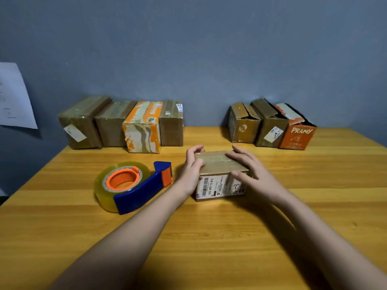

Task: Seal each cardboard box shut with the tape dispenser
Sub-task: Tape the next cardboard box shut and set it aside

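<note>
While both hands are resting on it, a small cardboard box [222, 174] is sitting on the wooden table [209, 237], near the middle. It is lying with its white label facing the person, and shiny tape is running across its closed top.

The left hand [193, 166] is holding the left end of the box. Its fingers are curling over the top edge, and its thumb is pressing on the top near the front corner. The right hand [251, 170] is lying on the right side of the box. Its fingers are fairly straight and a little spread, pressing flat on the taped top, while its thumb is reaching down the front face beside the label.

The tape dispenser [134, 185] is lying on its side on the table, just left of the left wrist, and no hand is touching it. It is blue and orange with a big roll of clear tape.

Four boxes [121, 124] are standing in a row at the back left by the wall, looking taped up. Three more boxes [272, 126] are standing at the back right, with their top flaps looking loose. A sheet of paper [14, 95] is hanging on the wall at the far left
</note>
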